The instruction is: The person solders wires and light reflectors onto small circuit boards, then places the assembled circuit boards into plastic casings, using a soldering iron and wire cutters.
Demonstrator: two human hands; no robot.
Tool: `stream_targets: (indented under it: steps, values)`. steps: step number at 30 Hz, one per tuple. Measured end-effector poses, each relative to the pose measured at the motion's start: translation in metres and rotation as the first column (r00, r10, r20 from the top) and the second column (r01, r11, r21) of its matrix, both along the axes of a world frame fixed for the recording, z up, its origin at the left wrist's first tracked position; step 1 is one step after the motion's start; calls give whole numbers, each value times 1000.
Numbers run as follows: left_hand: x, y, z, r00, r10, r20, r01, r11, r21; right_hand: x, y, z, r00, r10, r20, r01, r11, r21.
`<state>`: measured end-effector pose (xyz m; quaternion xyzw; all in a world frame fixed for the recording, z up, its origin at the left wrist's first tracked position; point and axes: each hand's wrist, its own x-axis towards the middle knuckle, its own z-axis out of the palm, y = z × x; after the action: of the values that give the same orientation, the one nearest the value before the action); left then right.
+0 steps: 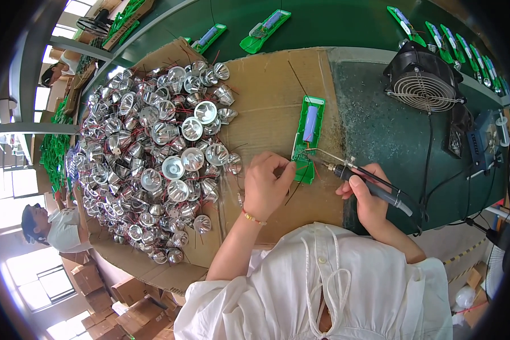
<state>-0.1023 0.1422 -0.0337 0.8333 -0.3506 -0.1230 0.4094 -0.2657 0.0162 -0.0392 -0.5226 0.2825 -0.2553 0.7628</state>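
Right hand (367, 195) is closed around the handle of a soldering iron (368, 184), tip resting at the near end of the green housing (309, 133) on the cardboard sheet (266, 96); left hand (266, 184) is pinched shut on thin wires at that same end, fingertips just beside the tip. Judged risks: a slip of the iron could burn those fingertips or scorch the plastic; the reflector pile (158, 153) sits near the left wrist and could be nudged; the iron's cord could snag and drag the tip off the joint.
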Motion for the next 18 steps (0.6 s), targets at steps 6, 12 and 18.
stream_targets:
  steps: [6, 12, 18]
  values:
    - [0, 0, -1, 1000, 3, -1, -3, 1000, 5, 3, -1, 1, 1000, 20, -19, -20, 1000, -17]
    - [-1, -1, 1, 1000, 18, -18, -18, 1000, 6, 2, -1, -1, 998, 34, -46, -35, 999, -21]
    - [-2, -3, 6, 998, 27, -65, -27, 1000, 1, -5, -6, 0, 999, -34, 15, 35, 998, -52]
